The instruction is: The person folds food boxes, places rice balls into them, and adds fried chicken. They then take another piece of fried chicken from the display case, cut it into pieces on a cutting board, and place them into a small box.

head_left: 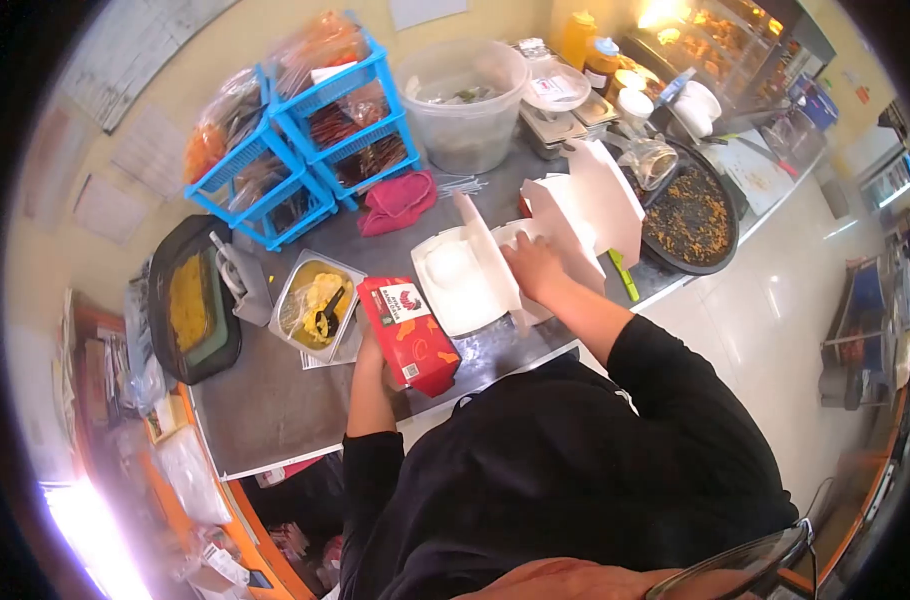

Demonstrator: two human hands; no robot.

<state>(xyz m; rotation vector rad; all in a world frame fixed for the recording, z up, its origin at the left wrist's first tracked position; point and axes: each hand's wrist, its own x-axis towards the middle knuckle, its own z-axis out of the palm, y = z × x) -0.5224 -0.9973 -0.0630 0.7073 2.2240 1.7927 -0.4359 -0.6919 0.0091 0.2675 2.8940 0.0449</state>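
Note:
My left hand (372, 352) is against the back of a red printed lid (412, 336), and its fingers are hidden there. The lid stands at the near left of an open takeaway box (453, 310) with a white inside, where a rounded white mound (449, 266) lies. My right hand (532, 266) reaches into the box beside it (510, 236), fingers stretched out over its white inside. A third open box (610, 205) stands farther right, its white flaps raised. Left of the red lid is a metal pan (317, 305) of yellow food with a black spoon (328, 317).
Blue stacked baskets (340, 125) hold packets at the back, beside a large clear tub (465, 105). A pink cloth (397, 202) lies in front. A round black tray (687, 210) of brown crumbs and a green-handled tool (623, 275) are at right. A black tub (190, 300) stands left.

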